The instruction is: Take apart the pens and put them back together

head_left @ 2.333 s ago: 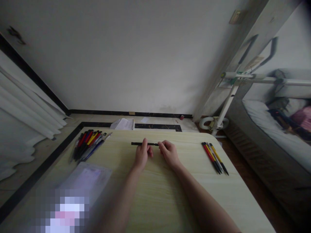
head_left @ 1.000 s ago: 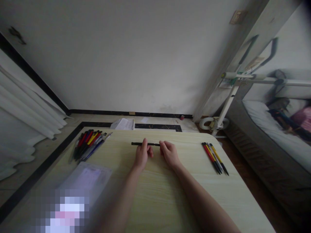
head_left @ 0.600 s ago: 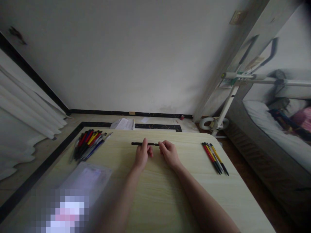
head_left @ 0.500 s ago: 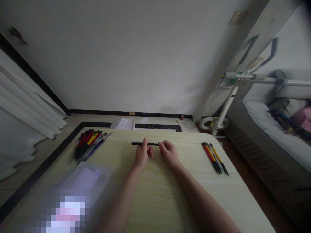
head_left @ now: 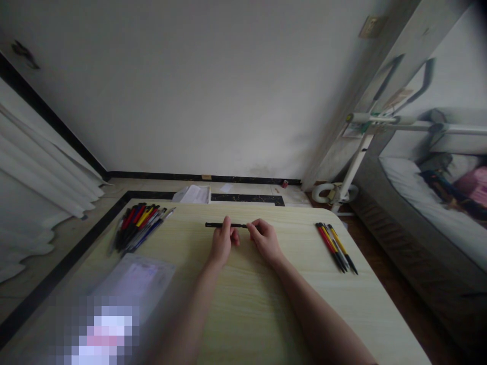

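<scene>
Near the far edge of the table, a black pen (head_left: 213, 224) lies crosswise between my two hands. My left hand (head_left: 223, 242) is closed round its middle, thumb on top. The fingertips of my right hand (head_left: 265, 240) pinch the pen's right end, and whatever part they cover is hidden. To the left lies a pile of pens (head_left: 142, 225) in black, red, yellow, blue and clear. Over at the right, a small row of pens (head_left: 335, 247) in red, yellow and clear with black ends rests side by side.
The light wood table (head_left: 243, 314) carries everything. A clear plastic sleeve (head_left: 148, 276) lies at the left front, partly blurred out. Beyond the far edge are papers (head_left: 194, 193) on the floor, a wall, and a white metal frame (head_left: 353, 165) to the right beside a bed (head_left: 414, 187).
</scene>
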Tool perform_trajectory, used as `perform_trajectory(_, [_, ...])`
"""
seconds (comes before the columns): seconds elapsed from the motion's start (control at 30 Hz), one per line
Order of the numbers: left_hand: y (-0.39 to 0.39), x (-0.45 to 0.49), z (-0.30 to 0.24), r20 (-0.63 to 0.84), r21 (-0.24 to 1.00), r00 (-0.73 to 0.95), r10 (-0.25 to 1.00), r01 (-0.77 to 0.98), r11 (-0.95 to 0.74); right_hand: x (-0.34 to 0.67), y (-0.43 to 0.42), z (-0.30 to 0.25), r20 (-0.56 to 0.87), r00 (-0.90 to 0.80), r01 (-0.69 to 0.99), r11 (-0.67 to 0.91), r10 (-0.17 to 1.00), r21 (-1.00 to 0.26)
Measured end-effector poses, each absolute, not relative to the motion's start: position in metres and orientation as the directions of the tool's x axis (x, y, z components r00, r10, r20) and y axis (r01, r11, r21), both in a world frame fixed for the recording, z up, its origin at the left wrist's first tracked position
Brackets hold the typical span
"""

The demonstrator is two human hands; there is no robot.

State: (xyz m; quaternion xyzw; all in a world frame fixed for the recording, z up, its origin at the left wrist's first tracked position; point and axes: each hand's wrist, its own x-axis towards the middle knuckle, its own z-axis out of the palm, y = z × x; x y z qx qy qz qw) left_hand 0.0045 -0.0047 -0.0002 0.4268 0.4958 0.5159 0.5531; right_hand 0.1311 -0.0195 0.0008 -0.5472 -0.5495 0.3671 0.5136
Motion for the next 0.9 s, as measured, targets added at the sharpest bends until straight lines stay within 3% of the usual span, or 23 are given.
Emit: perform_trajectory(0.9, [-0.0045, 0.0008, -0.0040, -0.080, 0.990, 0.045, 0.996, -0.111, 0.085, 0.1299, -0.0200, 0.0038, 0.144, 0.098, 0.232, 0.118, 0.985, -0.965])
